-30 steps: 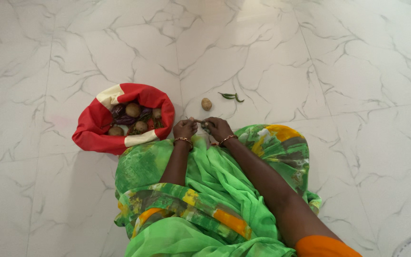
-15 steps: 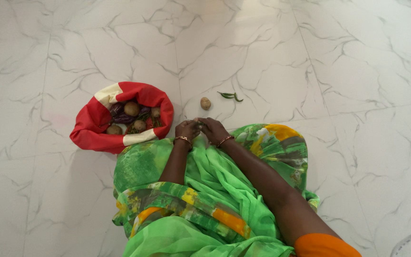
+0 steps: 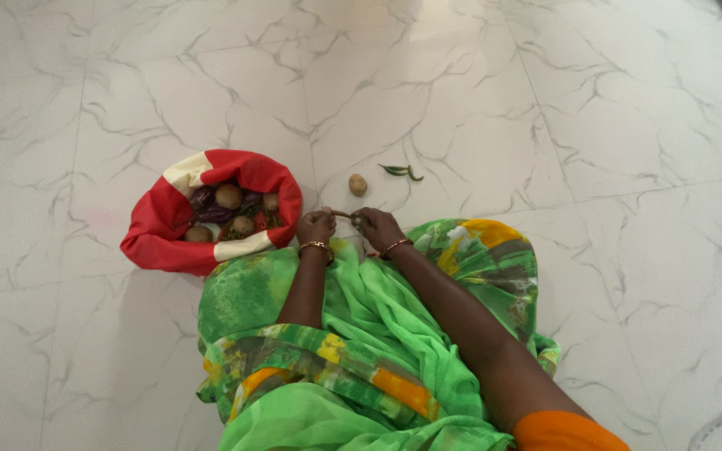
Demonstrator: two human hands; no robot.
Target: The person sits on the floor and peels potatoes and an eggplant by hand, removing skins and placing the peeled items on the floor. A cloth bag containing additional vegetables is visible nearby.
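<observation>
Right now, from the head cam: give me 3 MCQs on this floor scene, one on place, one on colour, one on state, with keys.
1. Where does the lone potato lie?
A. on the marble floor
B. in the cloth bag
C. on the lap

2. What colours is the cloth bag?
A. blue and black
B. red and cream
C. all yellow

3. How is the small brown piece held?
A. by neither hand
B. by one hand alone
C. between left hand and right hand

Key: A, it sits on bare tile beside the green chillies; B, red cloth with cream panels; C, both hands' fingers meet on it.
</observation>
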